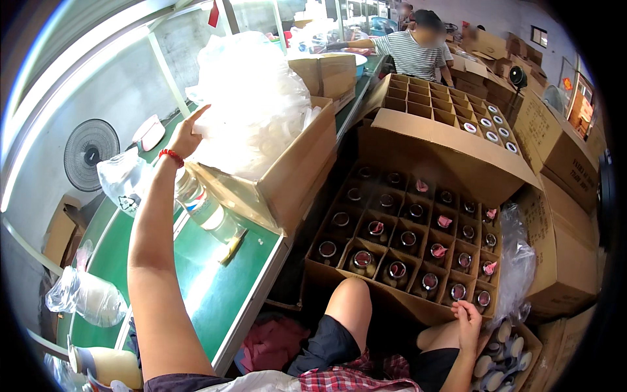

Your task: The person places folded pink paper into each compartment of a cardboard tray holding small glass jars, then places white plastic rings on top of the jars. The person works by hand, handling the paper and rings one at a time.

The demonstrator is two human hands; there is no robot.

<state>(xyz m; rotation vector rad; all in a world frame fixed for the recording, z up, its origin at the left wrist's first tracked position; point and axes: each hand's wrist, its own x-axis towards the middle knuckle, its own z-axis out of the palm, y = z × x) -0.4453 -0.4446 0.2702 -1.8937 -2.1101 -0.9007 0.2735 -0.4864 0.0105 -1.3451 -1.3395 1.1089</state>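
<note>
My left hand (187,135), a red bracelet on its wrist, reaches across the bench to an open cardboard box (297,153). Its fingers are stretched out against the box's left side, by the heap of clear plastic bags (251,111). No held object shows there. My right hand (466,323) hovers at the near right corner of a divided carton (405,291), fingers curled together; whatever they may pinch is too small to see. Round-mouthed glass containers (398,269) fill the carton's cells, and several have crumpled pink pieces (439,250) at their mouths.
On the green bench (196,287) are a clear labelled bottle (208,209) and a yellow-handled item (232,247). A second divided carton (424,98) stands behind, partly filled with white-topped containers. Lower right, a box holds white-and-grey pieces (503,359). A co-worker (411,55) stands at the far end.
</note>
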